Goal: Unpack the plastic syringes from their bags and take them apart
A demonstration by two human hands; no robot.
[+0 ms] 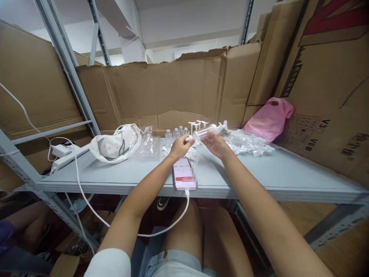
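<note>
A clear ribbed plastic tube [202, 133], syringe-like with white ends, is held at a tilt above the shelf. My right hand [217, 145] has its fingers around the tube near a white winged end [223, 126] that points up and right. At the lower left, my left hand [180, 148] pinches the white tip [188, 137]. Just behind my hands stand several small clear ribbed bottles [176, 133] and several white T-shaped pieces [193, 124]. Small white parts [191, 154] lie beneath my hands, partly hidden by them.
A phone [183, 175] showing a timer lies at the front edge of the grey shelf [245, 179], plugged into a white cable [161, 232]. Clear plastic bags [249, 143] and a pink bag [268, 121] lie right; a white cloth bag [111, 144] and power strip [69, 158] left.
</note>
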